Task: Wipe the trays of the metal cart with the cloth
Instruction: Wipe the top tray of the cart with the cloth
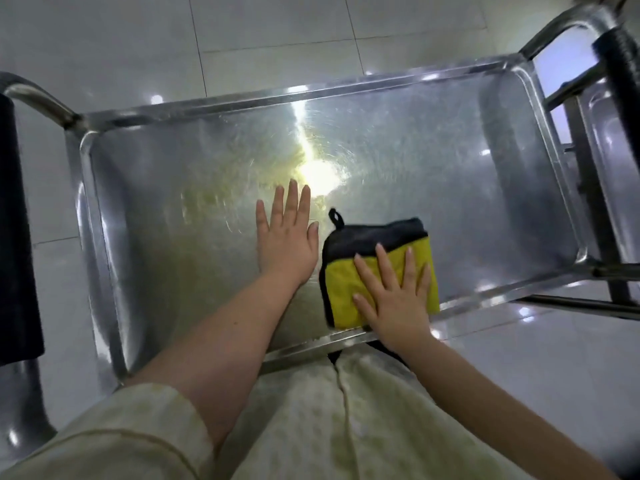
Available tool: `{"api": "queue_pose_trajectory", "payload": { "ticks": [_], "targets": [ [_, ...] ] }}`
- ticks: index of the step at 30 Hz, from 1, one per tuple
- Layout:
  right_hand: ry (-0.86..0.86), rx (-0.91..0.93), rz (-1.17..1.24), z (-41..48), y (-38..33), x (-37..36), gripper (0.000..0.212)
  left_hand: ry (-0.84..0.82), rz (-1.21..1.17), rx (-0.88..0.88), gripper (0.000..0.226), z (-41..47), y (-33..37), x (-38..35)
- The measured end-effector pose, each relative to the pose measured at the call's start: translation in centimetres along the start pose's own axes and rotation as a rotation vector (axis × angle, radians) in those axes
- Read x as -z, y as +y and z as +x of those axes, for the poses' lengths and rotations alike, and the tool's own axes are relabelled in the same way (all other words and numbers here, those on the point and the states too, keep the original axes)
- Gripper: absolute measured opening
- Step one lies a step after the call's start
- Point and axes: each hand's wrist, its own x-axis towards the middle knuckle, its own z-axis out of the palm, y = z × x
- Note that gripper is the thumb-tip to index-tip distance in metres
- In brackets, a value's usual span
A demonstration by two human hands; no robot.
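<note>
Cloth [343,292] under right hand [398,301], beside tray rim [304,345]

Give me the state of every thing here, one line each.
tray: swirl-marked, glare at its middle.
left hand: open, flat on the bare tray.
right hand: open, fingers straight, pressing the cloth.
cloth: folded, flat on the tray near its front rim.

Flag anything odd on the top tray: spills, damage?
Nothing stands out. The yellow-and-black cloth lies flat under the right hand by the top tray's near rim; the left hand rests flat beside it.
</note>
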Motion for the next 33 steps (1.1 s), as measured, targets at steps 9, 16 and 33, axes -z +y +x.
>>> {"api": "queue_pose_trajectory", "payload": {
  "ticks": [9, 16, 33],
  "targets": [
    [-0.011, 0.103, -0.030, 7.3, 0.3, 3.2, 0.061, 0.037, -0.043, 0.223, 0.063, -0.6, -0.1, -0.1],
    [0.019, 0.078, -0.095, 24.0, -1.4, 10.2, 0.067, 0.021, 0.026, 0.230, 0.064, -0.3, 0.0, 0.1],
    [0.025, 0.150, -0.033, 13.6, 0.8, 6.0, 0.067, 0.005, 0.011, 0.244, 0.064, -0.5, 0.4, 0.2]
  ]
}}
